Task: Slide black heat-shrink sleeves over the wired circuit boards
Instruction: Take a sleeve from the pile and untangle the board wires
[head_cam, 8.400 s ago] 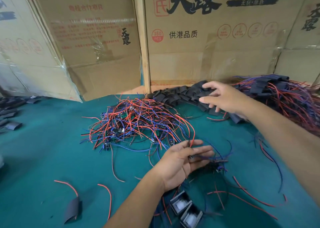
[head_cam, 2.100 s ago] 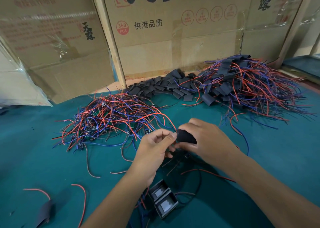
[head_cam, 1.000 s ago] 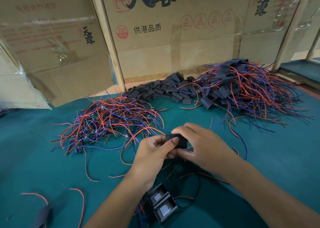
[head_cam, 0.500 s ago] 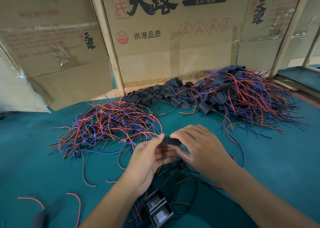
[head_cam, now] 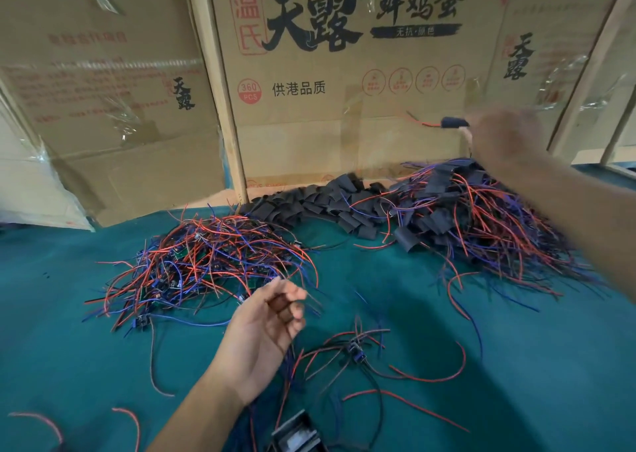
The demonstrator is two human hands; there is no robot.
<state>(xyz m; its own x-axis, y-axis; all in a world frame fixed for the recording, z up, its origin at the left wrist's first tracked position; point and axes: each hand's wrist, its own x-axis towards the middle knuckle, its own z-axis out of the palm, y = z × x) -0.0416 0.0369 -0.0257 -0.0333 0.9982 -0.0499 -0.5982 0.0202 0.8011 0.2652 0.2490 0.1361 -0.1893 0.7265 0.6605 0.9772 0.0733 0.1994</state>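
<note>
Two hands, right hand (head_cam: 502, 138) raised with one sleeved board (head_cam: 453, 122)

Bare green table (head_cam: 430, 279) lies open between the unsleeved wire tangle (head_cam: 206, 265) and finished heap (head_cam: 488, 217), while cardboard boxes (head_cam: 309, 124) wall the back and loose wires (head_cam: 358, 348) clutter the near side.

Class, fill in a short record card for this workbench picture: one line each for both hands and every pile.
Left hand: loosely curled above the cloth, grip empty
Right hand: raised and blurred, beside a sleeved board; grip unclear
Bare wired boards: heap at left
Empty sleeves: row by the cardboard boxes
Finished pile: at right
Surface: green cloth
</note>
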